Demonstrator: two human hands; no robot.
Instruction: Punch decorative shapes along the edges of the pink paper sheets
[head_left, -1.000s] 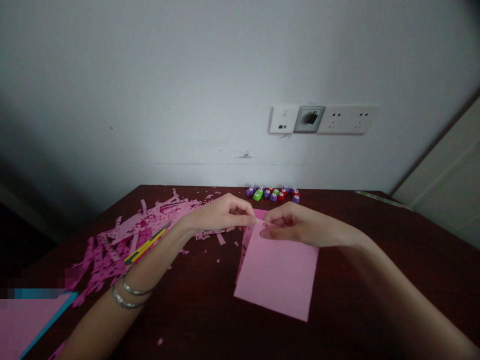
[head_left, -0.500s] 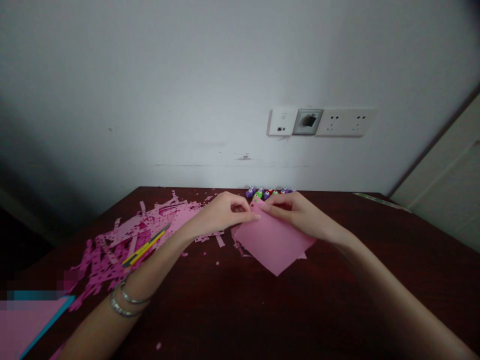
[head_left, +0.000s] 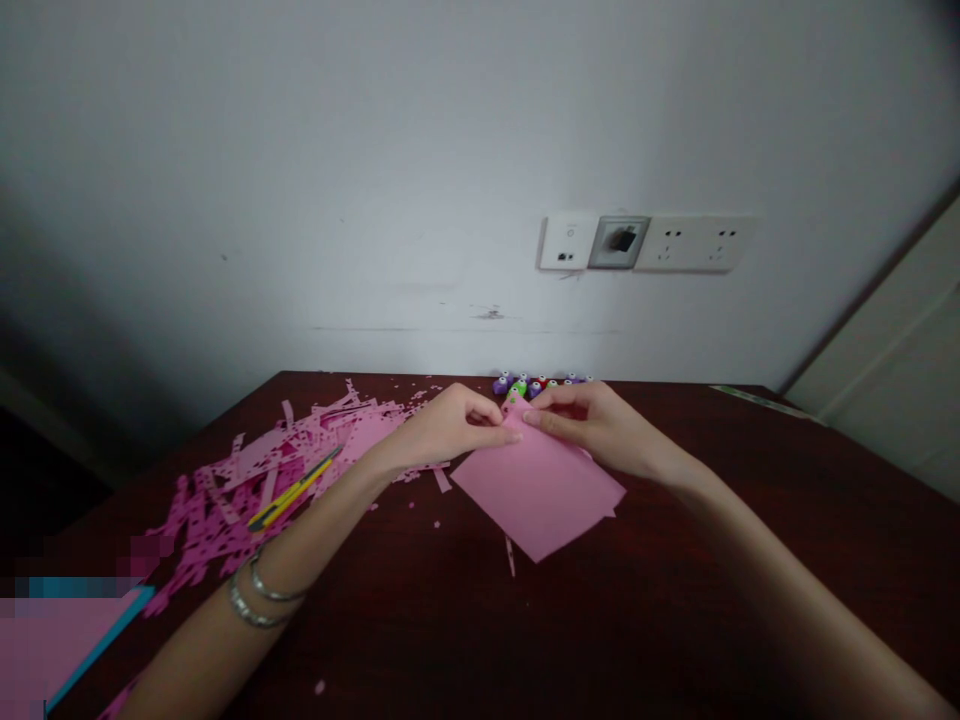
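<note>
A pink paper sheet (head_left: 536, 500) slants over the middle of the dark table, one corner toward me. At its far corner, my left hand (head_left: 461, 425) is closed, thumb and fingers pinching the paper from the left. My right hand (head_left: 592, 425) pinches the same end from the right, thumb on top. Small holes show in the paper between the two hands. Just beyond my fingertips sits a group of small craft punches (head_left: 517, 388) in green, purple and red. A narrow pink strip (head_left: 511, 555) pokes out beneath the sheet.
Left of my hands lies a heap of pink paper scraps (head_left: 247, 490) with a yellow utility knife (head_left: 296, 490) on it. A blue-edged pink stack (head_left: 97, 640) is at the lower left. Wall sockets (head_left: 690, 245) are above the table (head_left: 420, 630); a ruler-like strip (head_left: 765, 402) lies far right.
The sheet has turned slightly, its near corner shifting left and toward me. The narrow strip now shows below it. Both hands keep their pinch at nearly the same place.
</note>
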